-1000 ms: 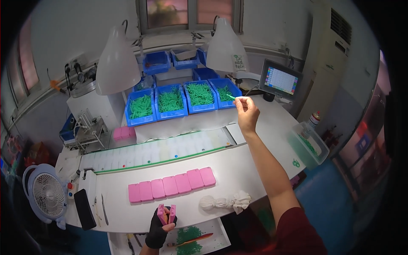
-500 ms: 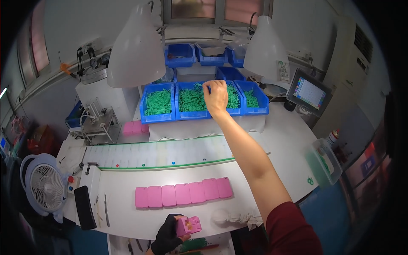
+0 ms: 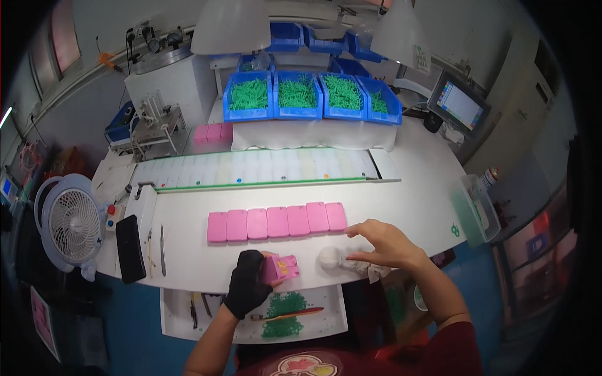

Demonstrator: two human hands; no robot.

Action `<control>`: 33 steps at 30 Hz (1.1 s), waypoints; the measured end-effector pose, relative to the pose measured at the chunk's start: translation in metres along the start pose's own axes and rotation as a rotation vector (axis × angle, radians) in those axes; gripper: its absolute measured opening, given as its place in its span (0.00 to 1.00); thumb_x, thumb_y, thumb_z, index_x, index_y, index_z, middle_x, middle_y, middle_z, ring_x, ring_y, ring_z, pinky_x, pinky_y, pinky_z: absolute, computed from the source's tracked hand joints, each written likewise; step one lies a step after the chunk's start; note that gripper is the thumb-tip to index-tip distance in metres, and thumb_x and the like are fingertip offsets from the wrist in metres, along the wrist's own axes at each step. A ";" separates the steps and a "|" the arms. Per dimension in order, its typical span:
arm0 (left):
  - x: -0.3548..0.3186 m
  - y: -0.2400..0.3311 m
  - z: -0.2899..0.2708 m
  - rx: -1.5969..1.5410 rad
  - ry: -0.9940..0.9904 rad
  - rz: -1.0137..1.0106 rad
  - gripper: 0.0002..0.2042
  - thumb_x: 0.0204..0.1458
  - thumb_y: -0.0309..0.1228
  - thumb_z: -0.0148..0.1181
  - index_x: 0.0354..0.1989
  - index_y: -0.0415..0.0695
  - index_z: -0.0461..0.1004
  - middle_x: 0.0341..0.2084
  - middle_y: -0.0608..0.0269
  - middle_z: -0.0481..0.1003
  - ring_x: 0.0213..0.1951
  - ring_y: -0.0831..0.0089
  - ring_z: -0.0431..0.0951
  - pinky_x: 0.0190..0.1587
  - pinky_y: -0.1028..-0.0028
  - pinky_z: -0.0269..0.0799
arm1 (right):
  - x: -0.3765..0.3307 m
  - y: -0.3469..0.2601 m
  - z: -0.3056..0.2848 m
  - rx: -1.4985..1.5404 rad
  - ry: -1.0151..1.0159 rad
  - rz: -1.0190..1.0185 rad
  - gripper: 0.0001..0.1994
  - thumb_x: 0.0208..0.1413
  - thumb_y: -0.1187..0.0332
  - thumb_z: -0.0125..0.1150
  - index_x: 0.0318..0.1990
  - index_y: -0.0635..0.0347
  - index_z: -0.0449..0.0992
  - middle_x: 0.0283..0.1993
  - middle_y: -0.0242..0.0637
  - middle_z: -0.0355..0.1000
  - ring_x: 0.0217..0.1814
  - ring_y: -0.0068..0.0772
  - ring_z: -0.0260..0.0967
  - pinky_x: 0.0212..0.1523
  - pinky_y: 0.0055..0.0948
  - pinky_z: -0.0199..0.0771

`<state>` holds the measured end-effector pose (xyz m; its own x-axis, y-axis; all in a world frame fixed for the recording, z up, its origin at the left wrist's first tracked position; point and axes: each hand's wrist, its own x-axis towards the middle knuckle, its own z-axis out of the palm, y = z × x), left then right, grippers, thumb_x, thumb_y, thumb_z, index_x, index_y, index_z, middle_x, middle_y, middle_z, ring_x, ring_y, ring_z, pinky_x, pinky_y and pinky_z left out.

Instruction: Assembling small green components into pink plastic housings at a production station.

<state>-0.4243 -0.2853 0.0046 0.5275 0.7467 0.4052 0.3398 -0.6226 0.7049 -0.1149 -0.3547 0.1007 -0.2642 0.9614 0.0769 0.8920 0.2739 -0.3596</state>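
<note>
My left hand (image 3: 248,283), in a black glove, grips a small pink box (image 3: 281,267) at the near edge of the white table (image 3: 414,200). My right hand (image 3: 384,243) hovers bare and with fingers spread just right of a white crumpled cloth (image 3: 332,257), close to the right end of a row of several pink boxes (image 3: 276,222). It holds nothing that I can see.
Blue bins of green parts (image 3: 296,94) stand at the back behind a white conveyor strip (image 3: 263,169). A fan (image 3: 70,222) and a black phone (image 3: 130,248) lie at left, a monitor (image 3: 461,105) at right. A drawer with green parts (image 3: 285,310) sits below the table edge.
My right hand has come back from the far blue bins down to the table beside the cloth. The left hand kept the pink box and turned it.
</note>
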 end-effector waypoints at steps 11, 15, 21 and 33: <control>0.000 -0.024 0.015 -0.365 -0.010 -0.090 0.26 0.28 0.31 0.77 0.28 0.45 0.61 0.30 0.61 0.70 0.31 0.63 0.73 0.35 0.68 0.69 | -0.017 -0.071 0.054 0.107 0.535 -0.152 0.27 0.44 0.77 0.61 0.56 0.53 0.70 0.40 0.39 0.70 0.41 0.40 0.68 0.39 0.35 0.71; 0.003 -0.009 0.011 -0.019 -0.043 -0.026 0.26 0.27 0.36 0.78 0.26 0.45 0.63 0.26 0.62 0.66 0.29 0.63 0.70 0.34 0.69 0.68 | -0.009 -0.077 0.072 -0.176 0.362 -0.232 0.26 0.45 0.77 0.58 0.56 0.52 0.71 0.39 0.40 0.70 0.39 0.40 0.67 0.39 0.35 0.70; -0.002 -0.014 0.012 -0.273 -0.002 -0.117 0.23 0.27 0.35 0.78 0.32 0.44 0.71 0.28 0.62 0.67 0.32 0.63 0.70 0.36 0.67 0.69 | 0.001 -0.086 0.063 -0.172 0.408 -0.231 0.24 0.45 0.78 0.55 0.53 0.54 0.74 0.31 0.38 0.68 0.36 0.38 0.66 0.34 0.34 0.66; 0.001 -0.010 0.006 0.081 -0.076 0.023 0.30 0.32 0.34 0.74 0.45 0.40 0.67 0.34 0.55 0.68 0.37 0.58 0.72 0.42 0.66 0.69 | -0.052 -0.028 0.037 -0.276 0.151 0.172 0.20 0.47 0.73 0.60 0.51 0.54 0.74 0.34 0.39 0.71 0.39 0.42 0.68 0.40 0.39 0.71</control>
<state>-0.4226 -0.2797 -0.0049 0.5922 0.7141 0.3732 0.3870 -0.6583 0.6457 -0.1396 -0.4129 0.0723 -0.0629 0.9816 0.1805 0.9896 0.0848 -0.1165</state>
